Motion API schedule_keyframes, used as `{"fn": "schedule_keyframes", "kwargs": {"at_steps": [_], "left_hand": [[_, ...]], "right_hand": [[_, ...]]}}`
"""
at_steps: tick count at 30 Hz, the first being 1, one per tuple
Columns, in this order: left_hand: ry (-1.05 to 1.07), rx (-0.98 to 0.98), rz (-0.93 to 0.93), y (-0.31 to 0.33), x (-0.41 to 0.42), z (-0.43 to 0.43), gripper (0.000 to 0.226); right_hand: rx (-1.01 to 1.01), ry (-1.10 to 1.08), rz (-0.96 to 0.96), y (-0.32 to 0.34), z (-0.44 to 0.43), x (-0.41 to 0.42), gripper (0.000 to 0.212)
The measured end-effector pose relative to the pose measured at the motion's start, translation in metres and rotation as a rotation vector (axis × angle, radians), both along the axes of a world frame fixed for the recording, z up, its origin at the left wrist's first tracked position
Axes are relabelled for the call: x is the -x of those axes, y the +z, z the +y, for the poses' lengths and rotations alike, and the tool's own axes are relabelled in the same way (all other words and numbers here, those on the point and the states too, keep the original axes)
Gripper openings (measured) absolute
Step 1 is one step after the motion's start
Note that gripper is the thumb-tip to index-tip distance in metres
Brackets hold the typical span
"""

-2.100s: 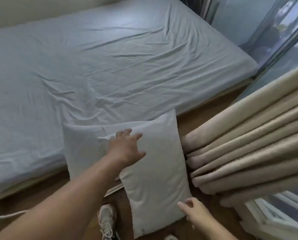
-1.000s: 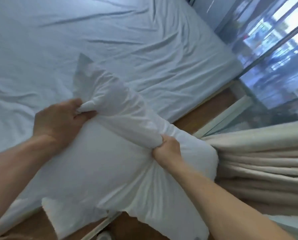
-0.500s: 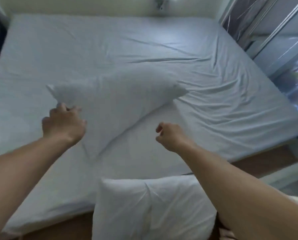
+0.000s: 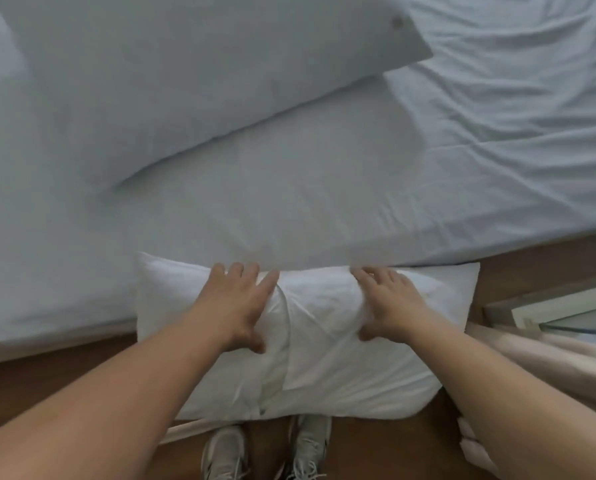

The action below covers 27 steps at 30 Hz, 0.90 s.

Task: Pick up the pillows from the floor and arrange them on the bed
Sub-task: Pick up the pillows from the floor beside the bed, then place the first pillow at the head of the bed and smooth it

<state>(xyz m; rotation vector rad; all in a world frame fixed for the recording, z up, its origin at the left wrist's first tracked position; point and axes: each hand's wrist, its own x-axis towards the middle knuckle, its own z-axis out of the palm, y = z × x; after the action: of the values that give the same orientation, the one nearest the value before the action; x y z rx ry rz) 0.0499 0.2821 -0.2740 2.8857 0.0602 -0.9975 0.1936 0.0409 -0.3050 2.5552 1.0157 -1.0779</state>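
Observation:
One white pillow (image 4: 172,81) lies slanted on the bed (image 4: 497,133), across its upper left part. A second white pillow (image 4: 324,341) leans on the floor against the bed's near edge, in front of my feet. My left hand (image 4: 236,306) rests flat on its upper left part, fingers spread. On the pillow's upper right part my right hand (image 4: 388,306) also lies with fingers apart. Neither hand has closed on the fabric.
The bed carries a wrinkled pale blue sheet. Brown wooden floor (image 4: 47,379) runs along the near side. Beige curtain folds (image 4: 549,358) hang at the right, beside a white window frame (image 4: 546,306). My grey shoes (image 4: 265,452) stand just below the floor pillow.
The first pillow has left my hands and landed on the bed. My view has dropped, and both hands have come down onto the second pillow at the bed's edge.

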Motion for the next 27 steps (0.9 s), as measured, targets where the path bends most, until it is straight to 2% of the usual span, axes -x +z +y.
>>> {"fn": "schedule_keyframes", "kwargs": {"at_steps": [1,3,5,7,10,13,18,21,24,25,27], "left_hand": [[0.002,-0.006,-0.017,-0.011,0.001,-0.003,0.09],[0.035,0.024,-0.014,-0.023,0.007,-0.005,0.063],[0.059,0.057,0.04,-0.019,0.02,-0.004,0.048],[0.035,0.08,0.101,-0.001,0.034,-0.003,0.04],[0.002,0.107,0.131,0.052,0.027,0.008,0.037],[-0.041,0.065,0.036,0.134,-0.016,0.034,0.037],[0.058,-0.051,-0.222,0.292,-0.1,0.096,0.044],[0.157,-0.084,-0.383,0.355,-0.129,0.122,0.043],[0.278,-0.082,-0.442,0.366,-0.141,0.134,0.046],[0.296,-0.076,-0.396,0.359,-0.141,0.135,0.049],[0.302,-0.072,-0.295,0.333,-0.136,0.136,0.061]], "right_hand": [[-0.034,-0.016,-0.023,-0.012,-0.001,-0.001,0.113],[-0.079,-0.029,-0.037,-0.025,0.0,0.0,0.08],[-0.104,0.003,0.03,-0.023,0.003,0.01,0.042],[-0.101,0.046,0.16,-0.004,-0.001,0.021,0.026],[-0.081,0.05,0.278,0.054,-0.004,0.023,0.024],[-0.088,0.015,0.268,0.141,0.014,-0.014,0.025],[-0.248,0.066,0.02,0.305,0.083,-0.116,0.034],[-0.34,0.089,-0.158,0.375,0.117,-0.164,0.038],[-0.363,0.08,-0.255,0.391,0.141,-0.187,0.044],[-0.314,0.1,-0.252,0.384,0.146,-0.187,0.047],[-0.202,0.159,-0.262,0.355,0.149,-0.183,0.068]]}}
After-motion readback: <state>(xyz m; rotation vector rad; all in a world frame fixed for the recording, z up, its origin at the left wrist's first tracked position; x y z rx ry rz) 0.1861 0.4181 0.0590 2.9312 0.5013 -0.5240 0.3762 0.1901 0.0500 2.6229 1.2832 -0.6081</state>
